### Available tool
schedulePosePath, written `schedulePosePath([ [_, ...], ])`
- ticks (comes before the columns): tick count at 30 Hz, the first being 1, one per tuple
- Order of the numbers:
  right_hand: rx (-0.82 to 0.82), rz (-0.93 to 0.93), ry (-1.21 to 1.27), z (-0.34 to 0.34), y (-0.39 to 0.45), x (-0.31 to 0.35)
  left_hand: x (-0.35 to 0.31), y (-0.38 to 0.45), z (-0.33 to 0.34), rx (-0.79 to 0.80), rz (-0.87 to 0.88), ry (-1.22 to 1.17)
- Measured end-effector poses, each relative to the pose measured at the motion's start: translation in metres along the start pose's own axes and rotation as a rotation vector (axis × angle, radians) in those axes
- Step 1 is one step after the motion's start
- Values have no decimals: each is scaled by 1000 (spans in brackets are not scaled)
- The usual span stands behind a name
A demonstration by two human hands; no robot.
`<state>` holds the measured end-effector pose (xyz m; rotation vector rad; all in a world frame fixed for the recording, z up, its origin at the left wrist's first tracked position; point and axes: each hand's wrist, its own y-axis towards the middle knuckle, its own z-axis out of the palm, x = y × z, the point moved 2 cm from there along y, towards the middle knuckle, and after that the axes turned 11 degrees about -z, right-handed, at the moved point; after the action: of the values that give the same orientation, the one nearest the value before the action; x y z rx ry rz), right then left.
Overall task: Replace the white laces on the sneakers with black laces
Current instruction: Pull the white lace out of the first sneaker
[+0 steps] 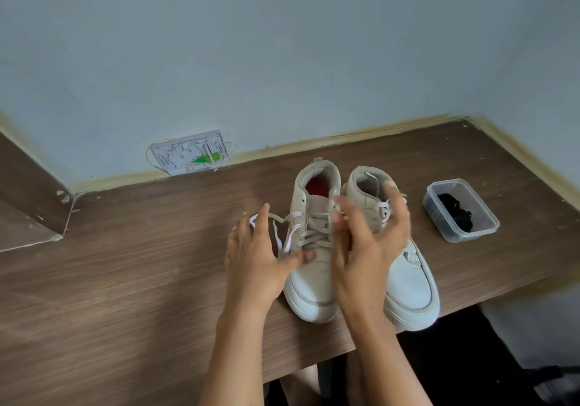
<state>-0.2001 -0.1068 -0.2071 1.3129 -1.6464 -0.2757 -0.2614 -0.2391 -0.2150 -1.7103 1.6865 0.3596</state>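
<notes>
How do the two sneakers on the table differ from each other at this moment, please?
The left sneaker shows a red insole in its opening; the right sneaker shows none. The left sneaker's white lace trails loose onto the table by the left hand, whose thumb rests on that shoe; the right sneaker's lace is mostly hidden behind the blurred right hand. Both are pale high-tops, upright, side by side, toes toward the person.

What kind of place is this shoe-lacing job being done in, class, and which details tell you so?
Probably a plain room at home, not a workshop: a wood-grain desk set into a corner of painted walls, a wall plate with loose wiring, and a plastic food tub holding the black laces.
</notes>
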Motion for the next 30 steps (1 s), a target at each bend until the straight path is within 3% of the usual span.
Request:
schedulePosePath([
  [4, 208, -14, -120, 15, -7, 2, -2, 0, 1, -7, 10, -7],
  [11, 180, 3, -125, 18, -3, -4, -5, 0, 3, -3, 9, -19],
  [16, -107, 49, -1, 8, -1, -7, -5, 0, 2, 1, 4, -8],
  [22, -460, 264, 210, -8, 4, -11, -6, -1, 2, 10, 7, -13],
  [25, -360, 205, 121, -7, 4, -8, -5, -2, 3, 18, -4, -28],
  [30, 53, 42, -74, 8, 1, -4, -5, -1, 3, 13, -8, -29],
])
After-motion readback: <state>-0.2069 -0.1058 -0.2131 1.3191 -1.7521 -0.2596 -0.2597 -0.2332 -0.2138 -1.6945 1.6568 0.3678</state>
